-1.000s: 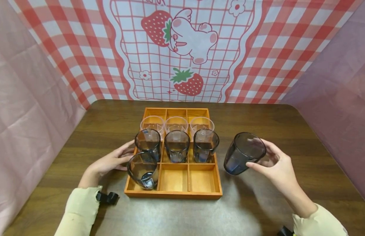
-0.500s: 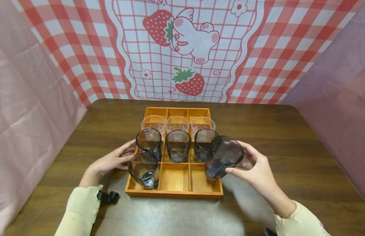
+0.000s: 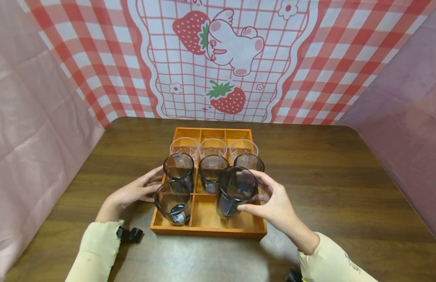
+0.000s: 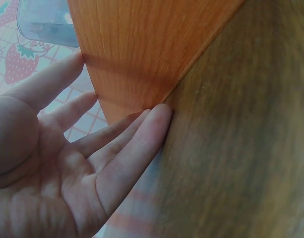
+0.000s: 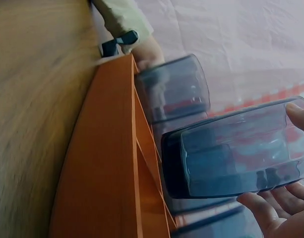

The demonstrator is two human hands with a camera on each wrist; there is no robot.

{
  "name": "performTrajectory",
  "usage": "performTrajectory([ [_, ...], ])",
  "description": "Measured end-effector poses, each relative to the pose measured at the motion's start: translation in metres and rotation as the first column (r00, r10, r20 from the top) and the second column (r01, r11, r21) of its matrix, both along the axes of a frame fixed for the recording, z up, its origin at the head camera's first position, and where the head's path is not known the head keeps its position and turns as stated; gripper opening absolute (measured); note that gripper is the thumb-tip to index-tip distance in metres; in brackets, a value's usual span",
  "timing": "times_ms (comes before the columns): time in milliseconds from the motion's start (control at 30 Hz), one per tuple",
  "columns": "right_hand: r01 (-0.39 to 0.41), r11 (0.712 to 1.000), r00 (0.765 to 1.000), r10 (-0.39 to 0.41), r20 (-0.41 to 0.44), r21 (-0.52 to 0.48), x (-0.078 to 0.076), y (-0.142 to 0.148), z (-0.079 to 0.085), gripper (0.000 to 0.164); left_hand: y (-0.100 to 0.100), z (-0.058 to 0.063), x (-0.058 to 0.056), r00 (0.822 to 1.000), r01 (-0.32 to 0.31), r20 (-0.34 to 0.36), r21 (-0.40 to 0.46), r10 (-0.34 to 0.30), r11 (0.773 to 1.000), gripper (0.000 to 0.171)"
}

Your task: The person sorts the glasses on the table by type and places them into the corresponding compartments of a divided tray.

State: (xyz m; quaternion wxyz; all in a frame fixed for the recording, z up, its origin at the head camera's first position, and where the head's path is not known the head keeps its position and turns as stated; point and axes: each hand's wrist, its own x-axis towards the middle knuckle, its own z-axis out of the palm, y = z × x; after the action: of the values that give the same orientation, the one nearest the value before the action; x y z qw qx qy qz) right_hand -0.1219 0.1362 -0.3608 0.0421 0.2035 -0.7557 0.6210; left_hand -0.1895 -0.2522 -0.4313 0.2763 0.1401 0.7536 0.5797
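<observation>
My right hand [image 3: 271, 203] grips a dark tinted glass tumbler [image 3: 235, 194] between thumb and fingers. It hangs tilted over the front row of the wooden compartment tray [image 3: 209, 232], around the divider between the middle and right compartments. In the right wrist view, the tumbler's thick base [image 5: 174, 166] is above the tray's edge. With fingers fairly straight, my left hand [image 3: 135, 190] rests against the tray's left side; in the left wrist view the fingertips touch its wooden wall [image 4: 137, 44]. Another dark tumbler [image 3: 173, 203] leans in the front-left compartment.
Behind the held tumbler, dark tumblers [image 3: 179, 168] fill the tray's middle row, and clear pink-rimmed glasses [image 3: 184, 147] stand in the back row. A brown wooden table [image 3: 309, 156] lies under everything. A checked strawberry cloth [image 3: 218, 58] hangs behind it.
My right hand has carried the dark tumbler leftward, from beside the tray's right edge to above its front row. The left hand stays at the tray's side.
</observation>
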Motion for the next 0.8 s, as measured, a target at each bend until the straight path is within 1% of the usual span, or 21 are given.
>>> performTrajectory([
  [200,-0.048,0.998,0.999,0.049,0.019,-0.034,-0.002,-0.017,-0.008,0.078,0.0,0.0,0.0,1.0,0.003,-0.01,0.004,-0.003,1.0,0.072],
  [300,-0.054,0.998,0.998,0.056,0.04,-0.039,-0.001,-0.023,-0.011,0.079,0.0,0.0,0.0,1.0,0.002,-0.01,0.006,-0.002,1.0,0.072],
  [500,-0.039,0.999,0.996,0.038,0.075,0.015,0.001,-0.027,-0.015,0.081,0.0,0.001,0.0,1.0,0.003,-0.006,0.007,-0.002,1.0,0.073],
  [667,-0.037,0.999,0.995,0.035,0.089,0.029,0.001,-0.028,-0.019,0.082,0.0,0.001,0.0,1.0,0.0,-0.008,0.005,0.0,1.0,0.072],
  [800,-0.015,0.998,0.995,0.008,0.104,0.068,0.001,-0.03,-0.019,0.082,0.0,0.0,0.0,1.0,-0.004,-0.015,0.007,0.004,1.0,0.071],
])
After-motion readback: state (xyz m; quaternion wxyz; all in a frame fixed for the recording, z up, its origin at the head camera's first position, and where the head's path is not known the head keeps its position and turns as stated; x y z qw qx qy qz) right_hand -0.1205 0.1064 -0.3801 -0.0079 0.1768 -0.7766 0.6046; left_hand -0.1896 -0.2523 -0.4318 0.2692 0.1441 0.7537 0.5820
